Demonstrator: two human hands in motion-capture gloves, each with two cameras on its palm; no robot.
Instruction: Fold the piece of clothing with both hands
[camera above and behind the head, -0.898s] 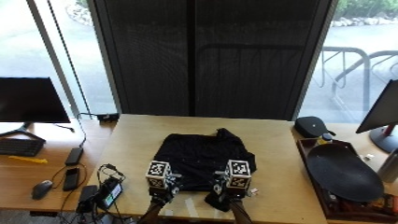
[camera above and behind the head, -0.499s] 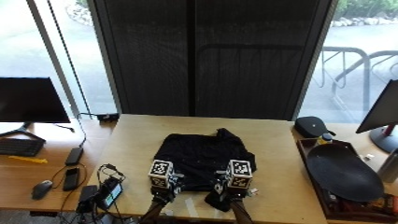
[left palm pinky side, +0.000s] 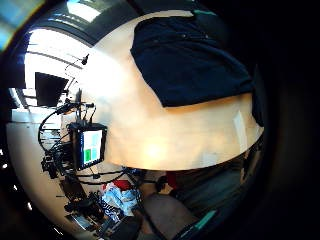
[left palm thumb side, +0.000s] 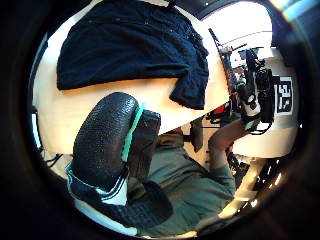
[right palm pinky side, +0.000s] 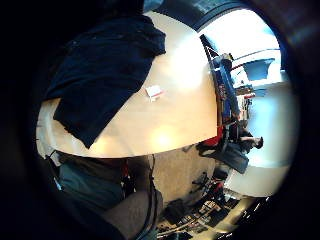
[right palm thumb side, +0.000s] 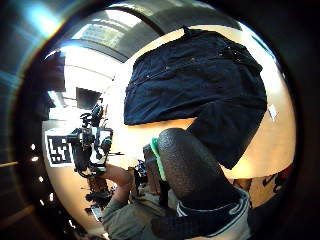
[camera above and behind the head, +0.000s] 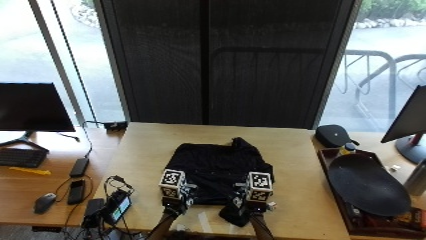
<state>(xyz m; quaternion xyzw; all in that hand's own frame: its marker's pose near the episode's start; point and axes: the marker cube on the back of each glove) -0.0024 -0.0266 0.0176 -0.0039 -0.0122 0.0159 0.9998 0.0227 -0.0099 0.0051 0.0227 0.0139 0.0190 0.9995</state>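
A black piece of clothing (camera above and behind the head: 216, 172) lies spread on the light wooden table (camera above and behind the head: 146, 145), with one corner flap hanging down toward the front edge near my right hand. Both hands hover at its near edge: the left hand (camera above and behind the head: 174, 204) by the left corner, the right hand (camera above and behind the head: 253, 209) by the drooping flap. In the palm views the cloth (left palm thumb side: 130, 45) (right palm thumb side: 200, 80) lies apart from each palm. The left thumb (left palm thumb side: 102, 142) and right thumb (right palm thumb side: 192, 167) stand free and hold nothing. The little finger side views show the cloth (left palm pinky side: 192, 60) (right palm pinky side: 100, 75) lying flat.
A small screen device (camera above and behind the head: 113, 207) with cables sits at the table's left front corner. A monitor (camera above and behind the head: 33, 107), phone (camera above and behind the head: 76, 188) and mouse (camera above and behind the head: 44, 201) are on the left desk. A black round tray (camera above and behind the head: 366, 182) stands at the right. A white tag (right palm pinky side: 154, 91) lies beside the cloth.
The right hand has drifted slightly to the right. The left hand and the clothing stay as they were.
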